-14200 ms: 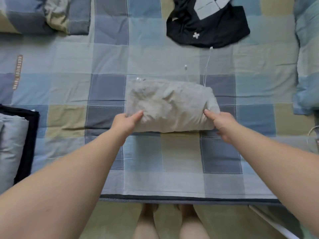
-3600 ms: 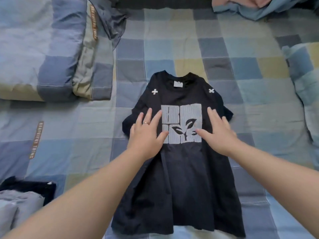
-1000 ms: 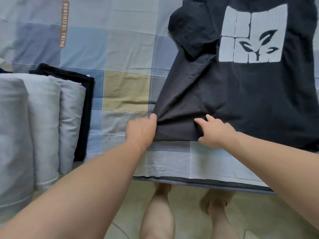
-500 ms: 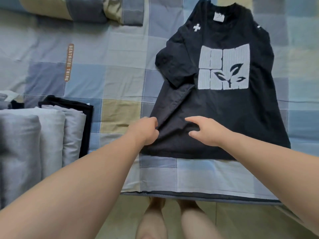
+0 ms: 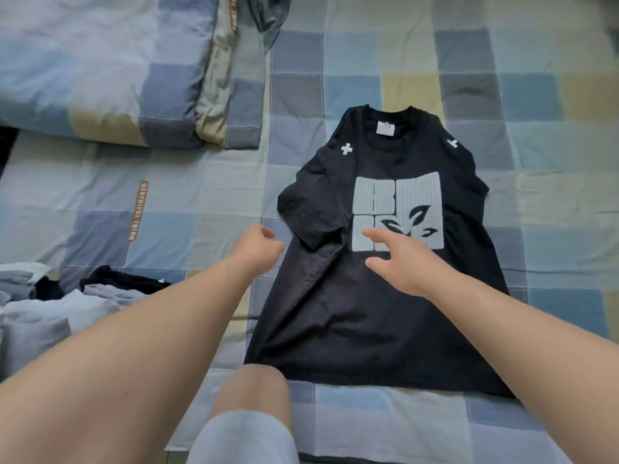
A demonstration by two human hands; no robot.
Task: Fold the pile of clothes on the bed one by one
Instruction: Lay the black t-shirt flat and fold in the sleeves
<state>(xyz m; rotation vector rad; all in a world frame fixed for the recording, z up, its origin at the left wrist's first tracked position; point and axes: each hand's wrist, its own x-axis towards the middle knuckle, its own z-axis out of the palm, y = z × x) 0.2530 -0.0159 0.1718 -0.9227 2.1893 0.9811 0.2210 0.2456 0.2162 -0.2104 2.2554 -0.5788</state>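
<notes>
Folded checked quilt — upper left, orange label

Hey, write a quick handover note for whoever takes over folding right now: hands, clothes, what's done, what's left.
Left hand: loosely curled, empty, beside the black T-shirt's edge.
Right hand: open, over its print.
The T-shirt lies spread print-up on the bed.
Done: folded stack at the left.
Left: fold this T-shirt; another dark garment lies at the top edge.

The black T-shirt is matt cloth (its white print looks ribbed); the checked bedsheet is matt cloth.
</notes>
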